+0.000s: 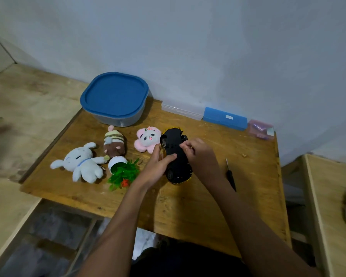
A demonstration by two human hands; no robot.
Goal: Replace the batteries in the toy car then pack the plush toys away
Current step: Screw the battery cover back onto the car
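One wooden bench (188,206) holds all the things. There is one black and gold toy car (179,166). It is turned over, so its black bottom and wheels face up. It is in the middle of the bench, held between both hands.

The left hand (158,162) holds the car from the left side. Its grip is closed round the car, with the thumb across the black bottom. The right hand (198,154) is on the right side of the car. Its fingers are curled and its fingertips pinch at the far part of the car's bottom. I cannot tell if something tiny is between them.

There are three plush toys, all left of the car. The white long-eared plush (84,162) lies farthest left. The brown and yellow striped plush (114,143) is next. The pink panda plush (147,139) lies just beside the car's far end.

One small white pot with a green plastic plant (122,168) lies tipped over near the left hand. One clear tub with a blue lid (114,94) sits at the far left. One thin black screwdriver (231,177) lies right of the right arm. By the far wall are one flat clear box (181,110), one blue box (225,117) and one pinkish bag (261,128).
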